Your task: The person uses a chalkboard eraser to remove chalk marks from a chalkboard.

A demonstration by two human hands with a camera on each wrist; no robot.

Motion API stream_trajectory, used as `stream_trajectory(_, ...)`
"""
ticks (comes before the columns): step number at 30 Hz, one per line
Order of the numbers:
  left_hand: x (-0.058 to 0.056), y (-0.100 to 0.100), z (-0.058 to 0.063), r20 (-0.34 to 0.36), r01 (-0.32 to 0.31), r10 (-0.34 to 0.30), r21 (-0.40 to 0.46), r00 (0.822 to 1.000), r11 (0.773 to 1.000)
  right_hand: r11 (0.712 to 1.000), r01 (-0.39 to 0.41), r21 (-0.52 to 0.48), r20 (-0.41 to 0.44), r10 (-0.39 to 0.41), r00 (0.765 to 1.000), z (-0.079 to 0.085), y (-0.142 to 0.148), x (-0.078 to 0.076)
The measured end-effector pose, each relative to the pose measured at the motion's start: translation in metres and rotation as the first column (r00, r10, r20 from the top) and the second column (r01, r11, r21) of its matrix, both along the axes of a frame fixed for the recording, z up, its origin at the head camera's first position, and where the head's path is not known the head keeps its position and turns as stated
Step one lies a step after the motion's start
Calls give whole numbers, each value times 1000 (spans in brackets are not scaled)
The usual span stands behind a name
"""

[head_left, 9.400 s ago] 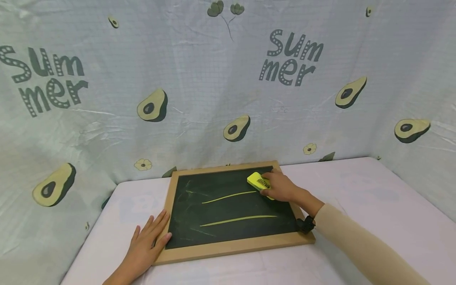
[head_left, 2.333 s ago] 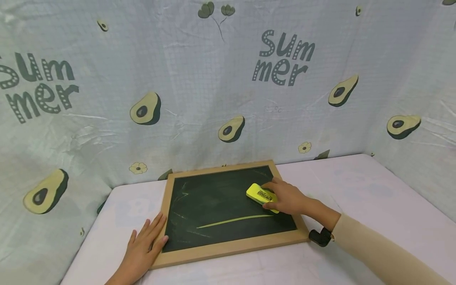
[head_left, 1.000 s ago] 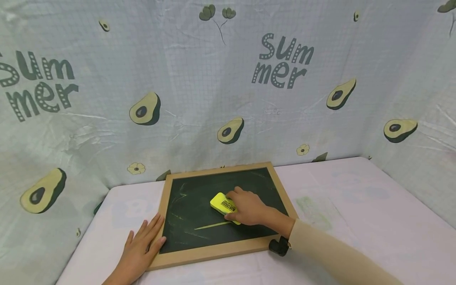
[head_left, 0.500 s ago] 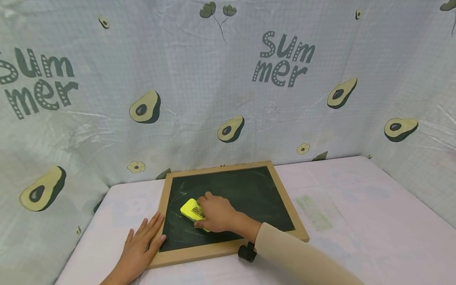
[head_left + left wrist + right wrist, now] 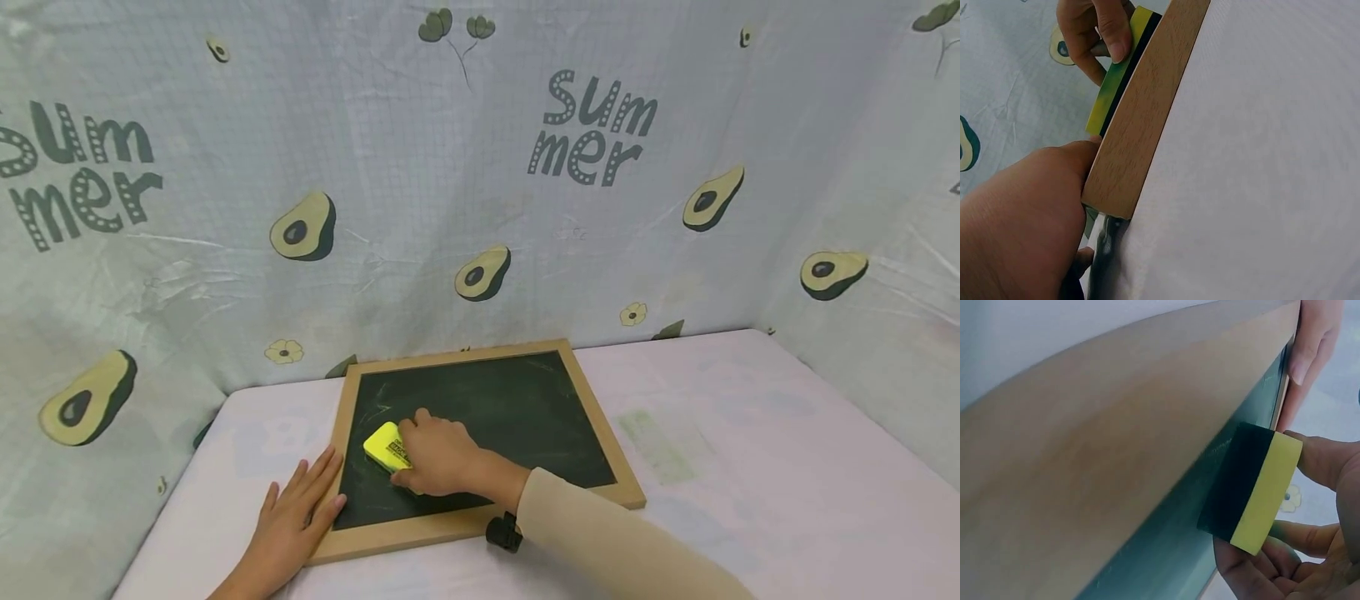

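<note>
A wood-framed chalkboard [image 5: 510, 412] lies on the table with its dark face up. My right hand [image 5: 442, 457] grips a yellow board eraser [image 5: 387, 445] by its sides, over the left part of the dark face. In the right wrist view the eraser [image 5: 1260, 494] shows a dark felt layer toward the board, with thumb and fingers on opposite edges. Flat along the left frame edge rests my left hand [image 5: 288, 521], fingers spread and straight. Faint chalk smudges show near the left side of the board; the patch under the eraser is hidden.
The table [image 5: 720, 433] has a pale cloth with a faint green patch right of the board. Behind it hangs a printed curtain [image 5: 405, 208] with avocados and lettering, close to the board's far edge. A black device [image 5: 504, 532] is strapped at the right wrist.
The right hand has swept the eraser from the board's right side to its left. Two yellow chalk lines seen earlier no longer show. The left hand stays at the left frame edge.
</note>
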State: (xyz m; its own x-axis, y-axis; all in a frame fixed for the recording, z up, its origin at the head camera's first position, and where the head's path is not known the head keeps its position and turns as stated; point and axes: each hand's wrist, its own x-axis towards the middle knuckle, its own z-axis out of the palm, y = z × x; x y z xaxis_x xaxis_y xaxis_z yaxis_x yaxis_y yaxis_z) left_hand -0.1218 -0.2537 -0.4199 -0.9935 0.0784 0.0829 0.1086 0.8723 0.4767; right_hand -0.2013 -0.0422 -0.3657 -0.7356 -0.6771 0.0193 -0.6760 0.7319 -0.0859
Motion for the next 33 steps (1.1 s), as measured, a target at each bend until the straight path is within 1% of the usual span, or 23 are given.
stream_trajectory(4, -1, -1, 0, 28, 1, -1, -8, 1000, 1000, 1000, 18, -7, 33, -18, 999, 0, 11, -3)
stream_trajectory(7, -2, -1, -1, 17, 2, -2, -2, 1000, 1000, 999, 41, -18, 42, -40, 998, -1, 28, -7)
stream_trajectory(12, -3, -1, -2, -9, 14, -14, 3, 1000, 1000, 995, 94, -36, 35, -93, 995, -4, 72, -14)
stream_trajectory(17, -1, -2, -1, 3, 16, -16, 12, 1000, 1000, 985, 158, -70, 25, -157, 987, -6, 121, -18)
stream_trajectory(22, 0, -4, 0, 42, 7, -8, 18, 999, 1000, 975, 215, -61, -7, -216, 976, -6, 157, -21)
stream_trajectory(25, 0, -4, 1, 64, -3, 1, 21, 998, 1000, 965, 257, -57, 12, -257, 966, -4, 172, -21)
stream_trajectory(28, 1, -4, 1, 56, -5, 4, 16, 998, 1000, 955, 290, -61, 39, -288, 957, -3, 184, -20)
stream_trajectory(33, -1, -3, 1, 47, 1, -2, 17, 999, 1000, 947, 311, -77, 42, -308, 950, -3, 192, -19)
